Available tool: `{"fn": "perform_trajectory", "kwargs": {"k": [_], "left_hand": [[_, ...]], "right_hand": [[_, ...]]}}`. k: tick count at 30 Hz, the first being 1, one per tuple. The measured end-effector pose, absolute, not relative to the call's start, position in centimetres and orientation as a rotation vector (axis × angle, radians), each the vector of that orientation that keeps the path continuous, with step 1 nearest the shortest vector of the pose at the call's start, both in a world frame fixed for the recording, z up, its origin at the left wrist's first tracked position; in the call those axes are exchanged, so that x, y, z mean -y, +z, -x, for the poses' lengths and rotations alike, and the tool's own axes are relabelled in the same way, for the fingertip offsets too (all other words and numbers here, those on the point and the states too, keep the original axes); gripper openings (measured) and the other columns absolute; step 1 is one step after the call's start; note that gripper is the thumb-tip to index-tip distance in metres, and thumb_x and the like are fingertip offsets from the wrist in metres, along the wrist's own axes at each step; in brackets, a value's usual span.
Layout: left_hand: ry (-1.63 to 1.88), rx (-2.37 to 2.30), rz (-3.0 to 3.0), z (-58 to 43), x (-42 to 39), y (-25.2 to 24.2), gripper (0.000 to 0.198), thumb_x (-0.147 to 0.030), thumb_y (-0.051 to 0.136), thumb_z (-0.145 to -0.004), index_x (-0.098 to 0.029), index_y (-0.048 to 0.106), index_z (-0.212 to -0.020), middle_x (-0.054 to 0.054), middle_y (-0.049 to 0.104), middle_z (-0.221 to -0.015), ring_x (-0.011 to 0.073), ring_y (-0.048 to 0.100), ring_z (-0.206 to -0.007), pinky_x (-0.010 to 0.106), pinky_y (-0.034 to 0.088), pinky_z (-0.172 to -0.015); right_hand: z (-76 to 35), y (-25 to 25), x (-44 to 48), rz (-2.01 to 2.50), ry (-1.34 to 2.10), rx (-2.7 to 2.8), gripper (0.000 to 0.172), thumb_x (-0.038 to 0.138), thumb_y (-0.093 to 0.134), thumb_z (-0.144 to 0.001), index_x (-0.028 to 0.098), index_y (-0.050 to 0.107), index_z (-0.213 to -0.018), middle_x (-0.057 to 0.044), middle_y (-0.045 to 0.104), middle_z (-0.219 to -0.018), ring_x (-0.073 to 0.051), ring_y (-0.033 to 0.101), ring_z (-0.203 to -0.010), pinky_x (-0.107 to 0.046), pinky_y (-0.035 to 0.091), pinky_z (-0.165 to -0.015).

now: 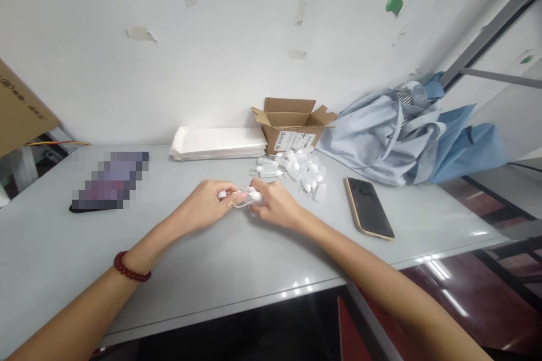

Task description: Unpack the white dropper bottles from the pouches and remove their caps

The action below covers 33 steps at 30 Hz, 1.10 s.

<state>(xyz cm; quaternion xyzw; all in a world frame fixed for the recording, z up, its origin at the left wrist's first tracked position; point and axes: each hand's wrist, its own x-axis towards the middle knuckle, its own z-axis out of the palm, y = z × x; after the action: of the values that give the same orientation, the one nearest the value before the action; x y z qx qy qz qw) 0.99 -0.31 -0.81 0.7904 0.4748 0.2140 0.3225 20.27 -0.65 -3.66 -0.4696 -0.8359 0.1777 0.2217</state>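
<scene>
Head view: at the centre of the frame, two bare hands meet above a grey table [178,271], working close together. The right hand [276,206], just right of centre, is closed around a small white item [256,196], much of it hidden by the fingers. The left hand [208,204], just left of centre, has thumb and fingers pinched on a white piece [222,194] (too little of it shows to tell its shape). A thin pale cord [241,205] curves between the two hands. Just above and right of the right hand lies a loose pile of small translucent bottles [293,172], white-tipped, some with thin loops. Behind the pile, in the upper middle, a cardboard box [271,137] stands with its flaps open and a printed label on its front; just left of it lies a flat white stack [220,144]. Toward the upper right, light blue fabric [372,130] slumps beside the box, and at centre right a dark-screened phone [369,208] lies on the table. At centre left sits a pixelated, dark-edged object [112,183], its details masked. A dark red bracelet [130,268] circles the left wrist, lower left in the frame.
</scene>
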Motion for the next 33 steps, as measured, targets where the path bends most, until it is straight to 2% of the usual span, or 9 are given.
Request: {"fn": "perform_trajectory", "kwargs": {"k": [3, 6, 10, 18, 23, 26, 29, 31, 33], "left_hand": [[0.537, -1.196, -2.111, -0.7, 0.4, -0.4, 0.032, -0.047, 0.053, -0.081, -0.018, 0.065, -0.088, -0.003, 0.053, -0.064, 0.0117, 0.042, -0.057, 0.022, 0.031, -0.053], [0.539, -1.237, -2.085, -0.7, 0.4, -0.6, 0.031, -0.045, 0.052, -0.082, -0.017, 0.061, -0.071, -0.004, 0.046, -0.057, 0.0101, 0.036, -0.052, 0.022, 0.025, -0.049], [0.447, -1.250, -1.897, -0.7, 0.0, -1.1, 0.044, -0.045, 0.043, -0.086, -0.016, 0.054, -0.055, -0.004, 0.035, -0.050, 0.0090, 0.028, -0.045, 0.024, 0.022, -0.046], [0.457, -1.166, -2.068, -0.3, 0.5, 0.0, 0.027, -0.044, 0.049, -0.086, -0.020, 0.059, -0.083, -0.004, 0.049, -0.067, 0.0110, 0.039, -0.058, 0.022, 0.029, -0.052], [0.470, -1.188, -1.800, -0.6, 0.1, -1.1, 0.038, -0.043, 0.048, -0.085, -0.017, 0.046, -0.057, -0.003, 0.038, -0.056, 0.0090, 0.031, -0.050, 0.024, 0.024, -0.047], [0.613, -1.195, -1.356, -0.5, -0.6, -1.3, 0.034, -0.038, 0.052, -0.082, -0.017, 0.047, -0.057, -0.005, 0.030, -0.053, 0.0063, 0.023, -0.043, 0.023, 0.018, -0.042], [0.816, -1.081, -1.016, 0.0, -0.9, -0.5, 0.018, -0.033, 0.057, -0.077, -0.016, 0.056, -0.071, -0.003, 0.040, -0.062, 0.0056, 0.028, -0.045, 0.021, 0.019, -0.040], [0.881, -1.018, -0.987, 0.1, -0.8, 0.2, 0.017, -0.033, 0.060, -0.075, -0.017, 0.057, -0.074, -0.001, 0.047, -0.069, 0.0059, 0.033, -0.047, 0.021, 0.020, -0.039], [0.869, -1.063, -1.160, 0.1, -0.4, 0.6, 0.021, -0.037, 0.063, -0.075, -0.016, 0.058, -0.072, -0.002, 0.046, -0.064, 0.0059, 0.031, -0.045, 0.021, 0.020, -0.040]], "right_hand": [[-20.3, -3.6, 0.7, 1.310, 0.509, 2.314, 0.014, 0.021, 0.053, -0.072, 0.021, 0.047, -0.085, 0.004, 0.049, -0.062, -0.012, 0.042, -0.055, -0.021, 0.027, -0.053], [-20.2, -3.6, 0.8, 1.293, 0.550, 2.332, 0.016, 0.022, 0.053, -0.073, 0.021, 0.050, -0.088, 0.003, 0.052, -0.064, -0.012, 0.045, -0.057, -0.021, 0.028, -0.055], [-20.2, -3.5, 0.9, 1.321, 0.534, 2.353, 0.019, 0.021, 0.055, -0.072, 0.020, 0.053, -0.091, 0.002, 0.053, -0.064, -0.012, 0.044, -0.056, -0.022, 0.028, -0.054], [-20.1, -3.6, 1.0, 1.313, 0.527, 2.346, 0.019, 0.024, 0.054, -0.075, 0.020, 0.054, -0.093, 0.001, 0.056, -0.067, -0.013, 0.045, -0.058, -0.022, 0.029, -0.055], [-20.1, -3.5, 1.0, 1.357, 0.483, 2.377, 0.022, 0.024, 0.055, -0.075, 0.020, 0.054, -0.097, 0.000, 0.058, -0.069, -0.014, 0.048, -0.059, -0.022, 0.028, -0.056], [-20.2, -3.5, 1.0, 1.384, 0.432, 2.389, 0.023, 0.025, 0.056, -0.076, 0.020, 0.054, -0.099, 0.000, 0.059, -0.069, -0.015, 0.050, -0.060, -0.023, 0.027, -0.056], [-20.2, -3.5, 0.9, 1.425, 0.386, 2.392, 0.025, 0.027, 0.056, -0.077, 0.020, 0.053, -0.101, -0.001, 0.061, -0.070, -0.016, 0.052, -0.061, -0.024, 0.026, -0.055], [-20.1, -3.5, 0.9, 1.460, 0.356, 2.404, 0.026, 0.028, 0.057, -0.078, 0.019, 0.053, -0.102, -0.003, 0.064, -0.073, -0.017, 0.054, -0.063, -0.024, 0.026, -0.055], [-19.9, -3.3, 1.0, 1.494, 0.327, 2.423, 0.027, 0.029, 0.057, -0.078, 0.018, 0.052, -0.103, -0.005, 0.066, -0.076, -0.018, 0.057, -0.065, -0.025, 0.027, -0.056]]}}
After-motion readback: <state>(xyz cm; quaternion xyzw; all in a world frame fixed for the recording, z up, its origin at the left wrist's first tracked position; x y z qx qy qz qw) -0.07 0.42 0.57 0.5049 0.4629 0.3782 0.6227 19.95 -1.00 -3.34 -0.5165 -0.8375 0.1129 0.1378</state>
